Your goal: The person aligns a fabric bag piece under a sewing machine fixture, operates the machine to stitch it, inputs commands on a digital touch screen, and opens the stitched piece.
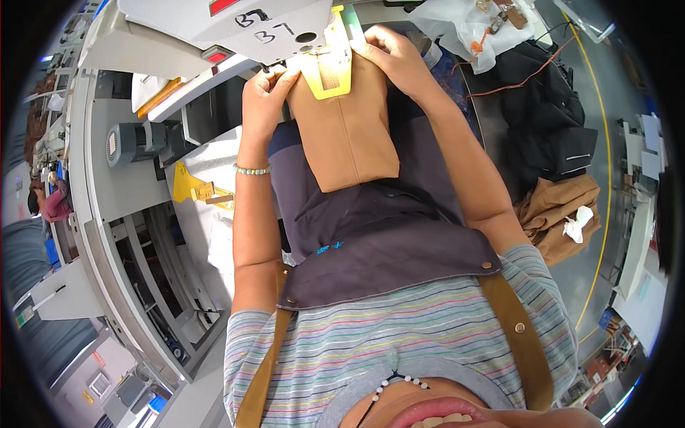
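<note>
- Closest to my lens, beyond an edge of the wearer's face (457,417), sits a striped shirt (399,328), then a dark apron (385,264).
- Past these, I see brown cloth (346,139) with a seam down its middle; its far end lies under a yellow frame (333,94) at the pale machine head (178,21), its near end above the apron.
- As I judge it, the step in hand is settling that cloth beneath the frame; the next move calls for keeping both edges even and fingertips clear of the frame.
- My view puts the left hand (266,103) beside the cloth's far left corner, thumb and forefinger close together; I cannot tell whether fabric is pinched between them.
- I find the right hand (392,60) at the far right corner, fingers bent, thumb near a green piece (353,23); its hold I cannot tell either.
- Cloth therefore lies between the two hands.
</note>
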The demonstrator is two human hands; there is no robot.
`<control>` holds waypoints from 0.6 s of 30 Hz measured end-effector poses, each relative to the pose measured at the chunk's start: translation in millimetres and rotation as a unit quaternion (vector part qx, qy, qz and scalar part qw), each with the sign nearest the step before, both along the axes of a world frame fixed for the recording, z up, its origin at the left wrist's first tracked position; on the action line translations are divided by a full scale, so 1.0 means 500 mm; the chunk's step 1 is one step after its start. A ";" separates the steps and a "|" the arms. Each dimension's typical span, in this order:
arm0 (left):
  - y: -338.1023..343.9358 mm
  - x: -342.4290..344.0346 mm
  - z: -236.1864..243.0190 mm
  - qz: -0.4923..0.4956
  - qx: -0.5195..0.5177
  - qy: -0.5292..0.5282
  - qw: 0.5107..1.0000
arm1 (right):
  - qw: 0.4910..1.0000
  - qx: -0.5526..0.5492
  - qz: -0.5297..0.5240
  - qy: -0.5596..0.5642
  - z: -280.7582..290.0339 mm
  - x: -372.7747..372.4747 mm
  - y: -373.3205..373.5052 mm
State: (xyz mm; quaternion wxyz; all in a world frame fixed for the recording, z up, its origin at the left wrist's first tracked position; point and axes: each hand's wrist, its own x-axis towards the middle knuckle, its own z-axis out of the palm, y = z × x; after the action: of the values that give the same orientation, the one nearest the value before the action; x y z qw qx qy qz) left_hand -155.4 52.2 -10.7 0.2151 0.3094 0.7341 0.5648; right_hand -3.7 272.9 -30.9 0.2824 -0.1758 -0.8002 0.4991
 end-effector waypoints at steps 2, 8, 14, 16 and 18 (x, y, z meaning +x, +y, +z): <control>0.000 0.006 0.003 0.004 0.007 -0.017 1.000 | 0.986 -0.123 0.102 -0.043 0.021 0.011 -0.005; 0.009 -0.007 -0.010 0.057 -0.012 0.005 0.998 | 0.982 -0.077 0.126 -0.119 0.050 0.003 0.014; 0.023 -0.017 -0.025 0.089 0.010 -0.013 0.996 | 0.981 -0.137 0.099 -0.097 0.027 -0.006 0.013; 0.022 -0.022 -0.034 0.083 0.011 -0.026 0.996 | 0.978 -0.161 0.093 -0.093 0.019 -0.013 0.011; 0.021 -0.023 -0.038 0.082 0.022 -0.048 0.995 | 0.979 -0.186 0.077 -0.034 0.021 -0.016 0.001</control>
State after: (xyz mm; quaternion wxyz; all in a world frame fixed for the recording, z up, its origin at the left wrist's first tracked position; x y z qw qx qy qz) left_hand -167.1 62.6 -29.8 0.1958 0.2252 0.7335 0.6106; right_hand -11.8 273.4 -20.6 0.1781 -0.1803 -0.7135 0.6532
